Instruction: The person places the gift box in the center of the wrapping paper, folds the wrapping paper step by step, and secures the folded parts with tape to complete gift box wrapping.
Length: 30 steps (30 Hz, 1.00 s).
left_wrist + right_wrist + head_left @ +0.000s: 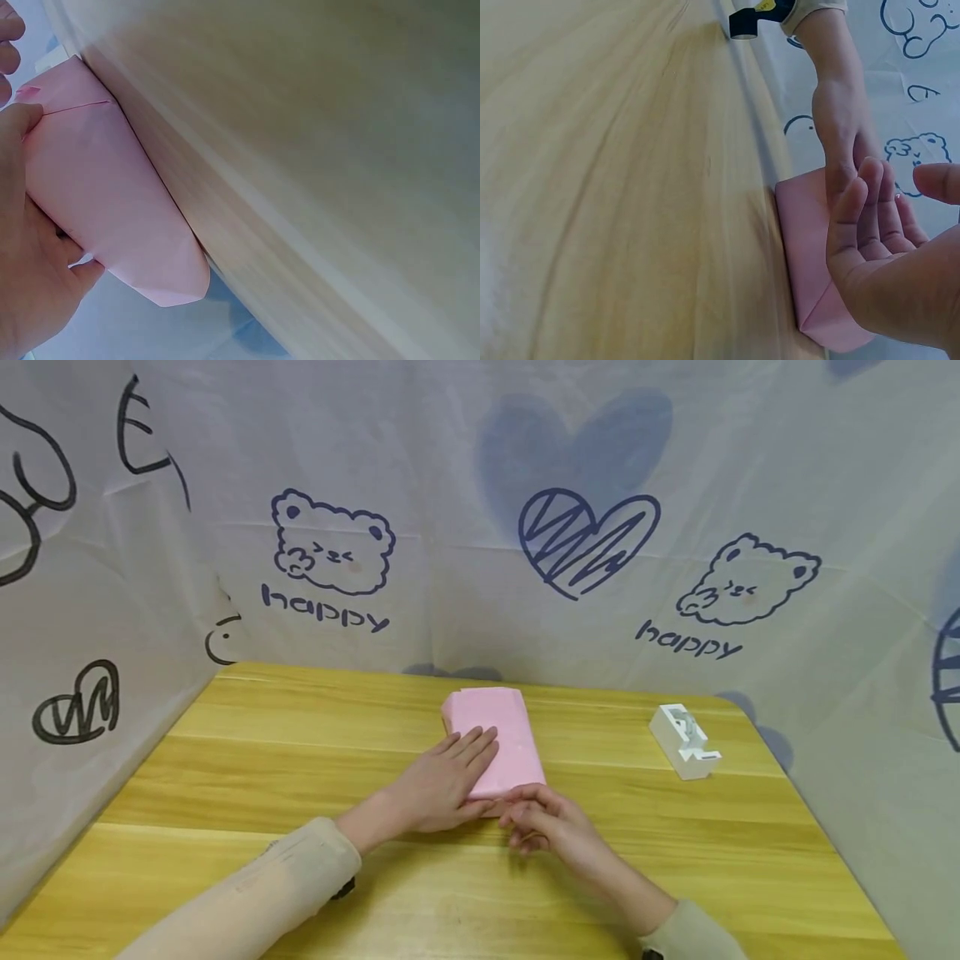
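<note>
A box wrapped in pink paper [510, 718] lies on the wooden table, its long side pointing away from me. Across its top left part rests my left hand [446, 785], fingers straight and the thumb by the near end. In the left wrist view, folded paper seams show on the pink box [105, 180]. My right hand [551, 827] is at the near right corner, fingers loosely bent, with its index finger touching or very close to the near edge. In the right wrist view, nothing shows between the thumb and bent fingers of the right hand [892, 277].
A white tape dispenser [686, 743] with a roll in it stands to the right on the wooden table [300, 735]. Behind and at both sides hangs a pale cloth [450, 527] printed with hearts and bears.
</note>
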{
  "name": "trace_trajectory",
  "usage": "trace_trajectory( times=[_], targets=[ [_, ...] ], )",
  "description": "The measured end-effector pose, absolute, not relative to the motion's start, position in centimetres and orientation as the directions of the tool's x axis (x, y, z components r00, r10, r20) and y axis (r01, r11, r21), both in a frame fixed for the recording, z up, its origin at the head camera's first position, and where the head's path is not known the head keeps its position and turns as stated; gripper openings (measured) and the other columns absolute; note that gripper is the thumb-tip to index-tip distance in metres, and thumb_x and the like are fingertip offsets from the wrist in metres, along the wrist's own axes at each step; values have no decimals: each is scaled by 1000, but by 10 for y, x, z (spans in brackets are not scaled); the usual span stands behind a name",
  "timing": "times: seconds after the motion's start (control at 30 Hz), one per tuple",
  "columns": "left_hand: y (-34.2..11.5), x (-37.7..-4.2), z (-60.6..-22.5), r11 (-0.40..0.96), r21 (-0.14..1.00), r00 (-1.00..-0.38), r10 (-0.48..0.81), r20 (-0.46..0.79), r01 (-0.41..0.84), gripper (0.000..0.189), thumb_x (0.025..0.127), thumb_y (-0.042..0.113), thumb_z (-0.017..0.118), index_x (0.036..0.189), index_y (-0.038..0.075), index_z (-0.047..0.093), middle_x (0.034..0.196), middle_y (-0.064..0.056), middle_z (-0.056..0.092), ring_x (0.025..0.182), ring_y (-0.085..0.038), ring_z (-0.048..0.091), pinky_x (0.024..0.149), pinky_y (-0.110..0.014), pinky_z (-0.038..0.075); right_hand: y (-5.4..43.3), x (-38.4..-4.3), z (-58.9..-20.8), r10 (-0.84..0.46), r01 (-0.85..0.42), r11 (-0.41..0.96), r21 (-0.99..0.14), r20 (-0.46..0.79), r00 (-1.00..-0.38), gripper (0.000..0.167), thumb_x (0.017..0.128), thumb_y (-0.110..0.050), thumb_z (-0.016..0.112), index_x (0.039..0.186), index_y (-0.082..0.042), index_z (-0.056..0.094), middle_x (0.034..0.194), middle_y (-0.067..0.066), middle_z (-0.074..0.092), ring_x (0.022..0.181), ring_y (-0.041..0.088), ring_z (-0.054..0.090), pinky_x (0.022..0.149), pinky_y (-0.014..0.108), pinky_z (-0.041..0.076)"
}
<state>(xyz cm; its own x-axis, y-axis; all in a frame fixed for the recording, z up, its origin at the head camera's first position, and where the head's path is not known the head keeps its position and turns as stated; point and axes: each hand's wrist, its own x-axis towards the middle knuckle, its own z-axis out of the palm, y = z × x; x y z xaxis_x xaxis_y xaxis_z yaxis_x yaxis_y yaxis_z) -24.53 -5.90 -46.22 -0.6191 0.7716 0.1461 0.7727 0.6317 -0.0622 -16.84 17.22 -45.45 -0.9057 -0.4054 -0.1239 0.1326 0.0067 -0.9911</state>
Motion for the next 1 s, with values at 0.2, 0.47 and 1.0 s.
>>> trace_trajectory(
  times=[0.2,0.47,1.0],
  targets=[
    [-59,-245,-462,633,-53,-621,771,141,773,82,106,57,46,162,-1,30,171,-17,22,157,-33,24,127,-48,25,172,-168,-457,-407,167,10,-986,-156,-900,39,103,-13,58,132,12,50,102,3,70,82,13,67,72,24,57],
    [-59,-246,-462,635,-46,-624,768,147,771,82,106,58,45,162,-1,31,170,-18,23,157,-33,24,127,-48,25,169,-169,-466,-385,247,-36,-968,-215,-898,37,101,-12,61,131,7,55,99,2,71,78,12,65,69,24,56],
    [-59,-245,-462,630,-47,-618,771,153,775,83,106,58,46,162,-1,31,170,-18,24,157,-33,25,126,-48,26,170,-167,-472,-386,282,-27,-959,-250,-888,38,103,-13,58,135,8,54,100,3,71,79,13,65,72,25,56]
  ],
)
